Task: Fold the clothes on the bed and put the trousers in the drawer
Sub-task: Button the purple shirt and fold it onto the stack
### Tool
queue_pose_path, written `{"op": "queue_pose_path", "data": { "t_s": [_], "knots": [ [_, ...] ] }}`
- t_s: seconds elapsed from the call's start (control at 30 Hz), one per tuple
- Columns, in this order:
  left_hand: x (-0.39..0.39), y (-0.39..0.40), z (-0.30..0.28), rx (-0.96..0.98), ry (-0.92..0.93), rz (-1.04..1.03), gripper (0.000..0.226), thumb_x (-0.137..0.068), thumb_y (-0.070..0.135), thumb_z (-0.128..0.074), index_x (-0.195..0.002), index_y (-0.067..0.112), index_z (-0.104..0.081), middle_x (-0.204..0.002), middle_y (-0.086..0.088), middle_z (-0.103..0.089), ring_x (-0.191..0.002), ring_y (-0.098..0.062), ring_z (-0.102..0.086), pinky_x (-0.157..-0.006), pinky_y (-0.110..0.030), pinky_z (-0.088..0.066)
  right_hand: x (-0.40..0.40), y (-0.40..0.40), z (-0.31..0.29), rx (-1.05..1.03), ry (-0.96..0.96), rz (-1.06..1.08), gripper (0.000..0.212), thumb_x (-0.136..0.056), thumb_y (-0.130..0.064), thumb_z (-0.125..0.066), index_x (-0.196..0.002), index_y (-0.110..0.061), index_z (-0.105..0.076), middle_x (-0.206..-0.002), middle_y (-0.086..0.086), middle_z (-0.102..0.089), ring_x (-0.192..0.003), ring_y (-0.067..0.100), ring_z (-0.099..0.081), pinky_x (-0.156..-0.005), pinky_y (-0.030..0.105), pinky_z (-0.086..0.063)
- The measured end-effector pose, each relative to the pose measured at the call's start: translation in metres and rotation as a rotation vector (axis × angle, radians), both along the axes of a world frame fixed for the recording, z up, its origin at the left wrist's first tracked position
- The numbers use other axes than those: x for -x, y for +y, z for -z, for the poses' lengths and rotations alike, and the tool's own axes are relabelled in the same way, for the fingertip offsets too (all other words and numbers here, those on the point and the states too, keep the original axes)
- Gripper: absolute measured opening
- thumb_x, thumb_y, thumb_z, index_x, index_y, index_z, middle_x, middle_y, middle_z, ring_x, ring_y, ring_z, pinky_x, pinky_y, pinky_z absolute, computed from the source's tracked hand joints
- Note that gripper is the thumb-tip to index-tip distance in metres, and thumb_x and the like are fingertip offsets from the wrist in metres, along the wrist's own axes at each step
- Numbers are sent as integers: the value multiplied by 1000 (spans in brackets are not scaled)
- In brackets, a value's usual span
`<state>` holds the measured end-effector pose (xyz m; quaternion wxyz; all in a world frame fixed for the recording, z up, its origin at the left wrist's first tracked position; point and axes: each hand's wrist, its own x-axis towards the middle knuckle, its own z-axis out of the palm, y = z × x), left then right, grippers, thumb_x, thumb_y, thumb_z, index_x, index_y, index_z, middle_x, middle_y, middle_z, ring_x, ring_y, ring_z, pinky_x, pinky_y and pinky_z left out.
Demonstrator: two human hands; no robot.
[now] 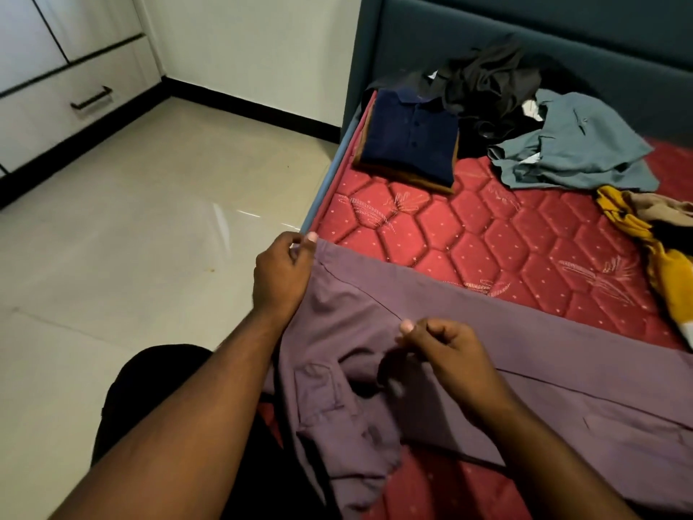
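While the drawer [56, 110] waits shut, well left of the bed [487, 234], the left hand [281, 275] pinches the purple trousers [525, 373] at the bed's near-left edge and the right hand [446, 350] pinches them further in. Folding looks under way; next, likely bring the legs together evenly.

The trousers [468, 373] are plain dusty purple. The mattress [506, 238] is red, quilted in hexagons with pale dots and feathery sprigs. A navy polo shirt [410, 142] lies on something tan-brown. Other clothes are black [487, 80], grey-blue [573, 148] and mustard yellow [652, 253]. The headboard [562, 28] is teal; the floor tiles [131, 219] are cream.
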<state>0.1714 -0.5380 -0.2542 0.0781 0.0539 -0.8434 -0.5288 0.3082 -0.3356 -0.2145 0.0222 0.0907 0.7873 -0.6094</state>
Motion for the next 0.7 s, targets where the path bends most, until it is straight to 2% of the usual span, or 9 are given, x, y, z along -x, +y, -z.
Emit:
{"op": "queue_pose_path", "data": {
  "t_s": [0.07, 0.13, 0.23, 0.3, 0.37, 0.43, 0.57, 0.63, 0.7],
  "knots": [
    [1, -1, 2, -18, -115, 69, 42, -87, 52, -65, -110, 17, -69, -100, 3, -69, -90, -15, -63, -76, -23, -44, 26, 2, 2, -100, 46, 34, 28, -89, -24, -68, -74, -1, -66, -68, 5, -60, -64, 12, -54, -64, 32, -46],
    [10, -7, 8, -102, -202, 116, 48, -81, 31, -78, -124, 18, -63, -106, -2, -69, -89, -14, -63, -82, -23, -46, 50, 6, 12, -372, 111, -52, 9, -90, -19, -67, -96, -14, -71, -96, 1, -70, -89, 12, -64, -84, 35, -51],
    [15, -17, 8, -325, -250, 171, 64, -76, -1, -77, -132, 22, -57, -87, -17, -71, -68, -17, -61, -71, -25, -52, 57, 9, 44, -824, -102, -407, 67, -93, -49, -53, -151, -23, -30, -159, 6, -25, -147, 23, -20, -120, 39, -14],
    [13, -21, 13, -311, -250, 194, 63, -75, -6, -76, -130, 20, -58, -84, -11, -69, -62, -14, -57, -64, -23, -51, 46, 6, 60, -1025, -172, -514, 84, -82, -75, -23, -153, -37, 1, -163, -3, 7, -149, 23, 8, -118, 44, 3],
    [10, -21, 22, -199, -220, 182, 64, -75, -4, -77, -133, 13, -57, -92, -4, -64, -66, -13, -54, -71, -24, -50, 38, 6, 66, -1053, -121, -477, 86, -73, -77, -5, -151, -42, 7, -160, -9, 16, -147, 18, 18, -117, 47, 9],
    [5, -21, 24, -215, -223, 137, 65, -77, 3, -78, -136, 14, -54, -85, -3, -62, -70, -15, -55, -79, -26, -49, 30, 5, 61, -1041, 27, -394, 78, -81, -71, -11, -153, -39, -10, -161, -10, 5, -146, 13, 12, -117, 47, 4],
    [-1, -29, 11, -378, -307, 93, 63, -81, 19, -79, -137, 24, -50, -103, -9, -70, -91, -16, -67, -81, -27, -53, 0, -16, 43, -848, 483, -343, 51, -99, -55, -28, -117, -25, -65, -129, -3, -61, -124, 19, -51, -99, 45, -40],
    [-11, -31, 8, -398, -356, 112, 54, -79, 17, -80, -125, 28, -55, -111, 0, -69, -100, -16, -67, -91, -33, -53, -12, -38, 26, -815, 332, -428, 53, -93, -67, -33, -109, -28, -66, -111, -10, -67, -106, 15, -58, -92, 44, -42],
    [-19, -30, 9, -388, -363, 122, 56, -77, 2, -77, -126, 21, -56, -105, 1, -70, -94, -15, -67, -88, -31, -54, -15, -57, 18, -948, 48, -535, 55, -83, -69, -47, -123, -33, -55, -120, -13, -62, -115, 13, -52, -99, 46, -30]
  ]
}}
